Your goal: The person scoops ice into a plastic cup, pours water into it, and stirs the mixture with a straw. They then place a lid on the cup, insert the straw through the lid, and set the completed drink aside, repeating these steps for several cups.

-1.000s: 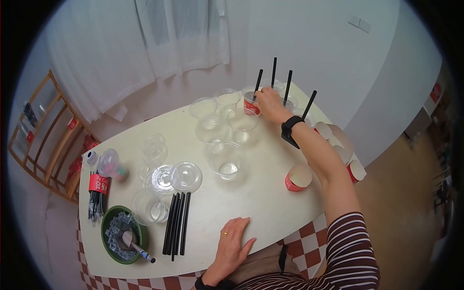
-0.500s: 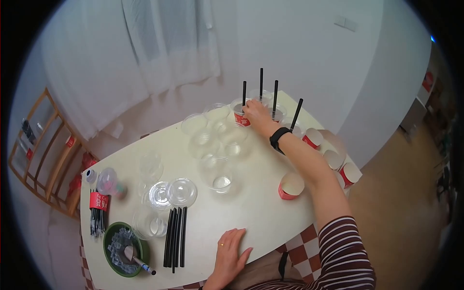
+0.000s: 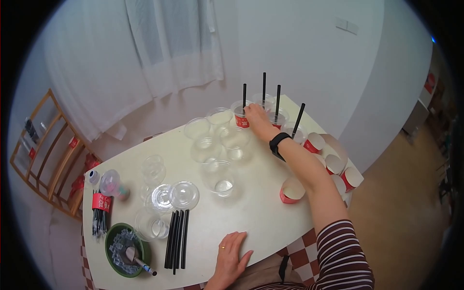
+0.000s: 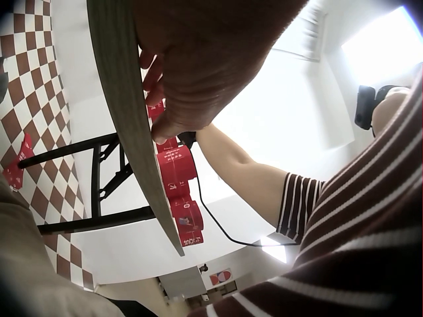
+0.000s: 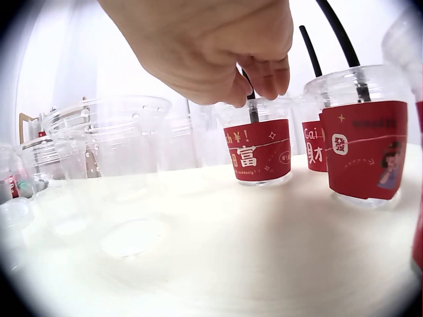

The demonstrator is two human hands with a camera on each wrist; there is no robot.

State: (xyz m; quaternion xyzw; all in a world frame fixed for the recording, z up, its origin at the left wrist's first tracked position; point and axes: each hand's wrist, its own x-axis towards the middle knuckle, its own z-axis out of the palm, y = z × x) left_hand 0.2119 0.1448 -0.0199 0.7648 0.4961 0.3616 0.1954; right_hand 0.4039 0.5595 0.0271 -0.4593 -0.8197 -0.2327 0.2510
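Observation:
At the far side of the table my right hand (image 3: 258,121) grips the rim of a clear plastic cup (image 5: 263,155) in a red paper sleeve. A black straw (image 3: 244,94) stands in that cup, just beside the fingertips (image 5: 272,89). Other red-sleeved cups with black straws, such as one sleeved cup (image 5: 365,148), stand close to its right. My left hand (image 3: 231,258) rests on the near table edge, fingers extended and holding nothing. Bare clear cups (image 3: 218,179) stand in a cluster left of the right hand.
Red paper sleeves (image 3: 292,192) stand under and beyond my right forearm. Clear lids (image 3: 184,195) and loose black straws (image 3: 177,239) lie left of centre. A green bowl (image 3: 146,249) of ice with a scoop, bundled straws (image 3: 100,212) and a lidded cup (image 3: 110,182) occupy the left end.
The head view has shifted, so the table sits lower in it. My right hand stays at the same sleeved cup, and the left hand stays at the table edge.

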